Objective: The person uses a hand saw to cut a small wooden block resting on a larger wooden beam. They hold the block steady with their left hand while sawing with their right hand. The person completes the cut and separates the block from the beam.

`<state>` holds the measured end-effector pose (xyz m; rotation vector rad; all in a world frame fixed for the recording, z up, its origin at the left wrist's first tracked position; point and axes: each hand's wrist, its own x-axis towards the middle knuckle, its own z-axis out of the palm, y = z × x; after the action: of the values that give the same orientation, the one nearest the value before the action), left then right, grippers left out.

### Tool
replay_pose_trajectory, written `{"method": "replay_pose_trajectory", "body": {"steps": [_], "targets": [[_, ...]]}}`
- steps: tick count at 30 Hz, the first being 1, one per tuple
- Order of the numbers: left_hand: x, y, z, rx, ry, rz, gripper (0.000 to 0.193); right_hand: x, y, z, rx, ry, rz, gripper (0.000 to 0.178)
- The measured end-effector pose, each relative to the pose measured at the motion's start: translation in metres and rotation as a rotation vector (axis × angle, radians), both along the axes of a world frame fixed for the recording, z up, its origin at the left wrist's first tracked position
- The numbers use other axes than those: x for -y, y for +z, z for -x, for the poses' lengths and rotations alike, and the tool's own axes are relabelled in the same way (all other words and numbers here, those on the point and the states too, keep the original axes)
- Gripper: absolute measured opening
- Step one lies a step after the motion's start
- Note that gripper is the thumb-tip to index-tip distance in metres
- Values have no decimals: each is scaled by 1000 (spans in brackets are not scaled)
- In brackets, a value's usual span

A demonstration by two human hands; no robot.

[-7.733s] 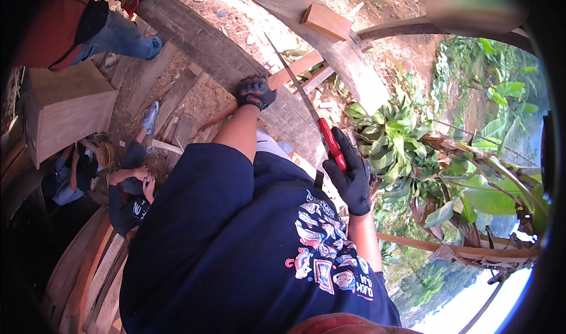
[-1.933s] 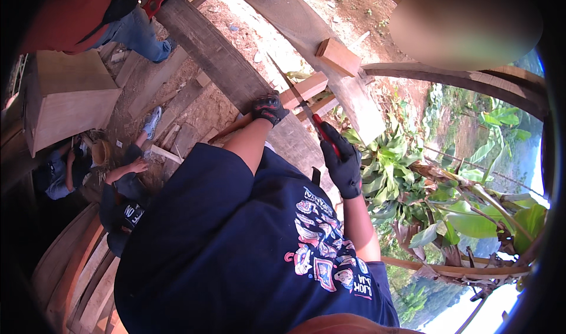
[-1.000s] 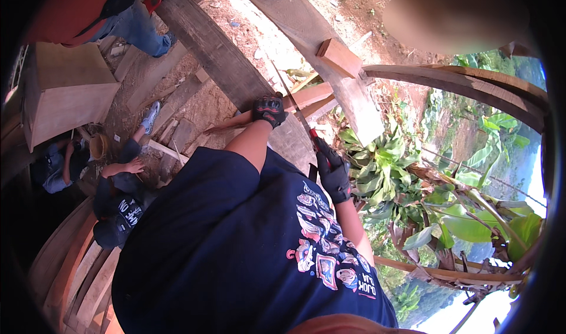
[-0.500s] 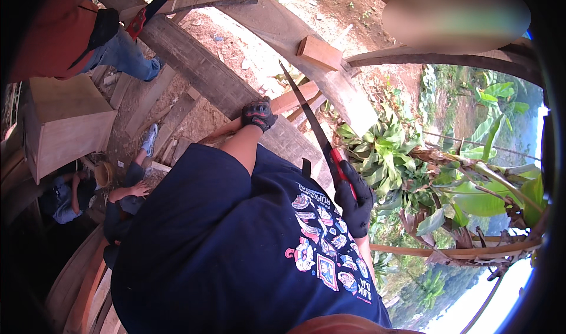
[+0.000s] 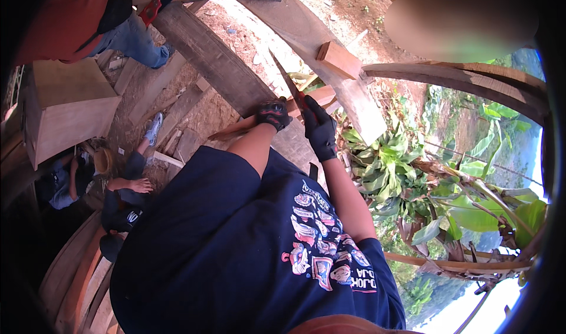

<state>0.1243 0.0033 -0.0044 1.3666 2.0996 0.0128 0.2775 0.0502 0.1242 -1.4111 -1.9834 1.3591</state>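
My left hand [image 5: 274,114], in a black glove with red marks, is closed on a reddish-brown wooden batten [image 5: 321,94] that crosses a wide grey plank [image 5: 230,80]. Just right of it, my right hand [image 5: 320,130], also in a black glove, is wrapped round the red handle of a handsaw [image 5: 285,76]. The dark, tapering blade points away from me, up and to the left, and runs beside the batten. I cannot tell whether its teeth touch the wood.
Another person in a red top [image 5: 59,24] stands far left by a red-handled tool [image 5: 152,10]. More people sit lower left near a wooden box [image 5: 73,110]. A short wood block [image 5: 340,59] rests on a second plank [image 5: 362,107]. Leafy plants [image 5: 383,163] grow at right.
My right hand has pushed the saw forward and left, from beside my chest to next to my left hand. My left hand keeps its hold on the batten. The view has shifted slightly.
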Motion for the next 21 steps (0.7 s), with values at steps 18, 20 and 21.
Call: {"method": "replay_pose_trajectory", "body": {"steps": [18,20,21], "targets": [[-19,16,23,104,26,207,88,20,12,-25,38,68,-48,41],[-19,10,28,143,51,219,92,32,29,-39,70,59,-47,41],[-18,6,29,165,67,225,94,41,39,-49,89,58,-47,41]]}}
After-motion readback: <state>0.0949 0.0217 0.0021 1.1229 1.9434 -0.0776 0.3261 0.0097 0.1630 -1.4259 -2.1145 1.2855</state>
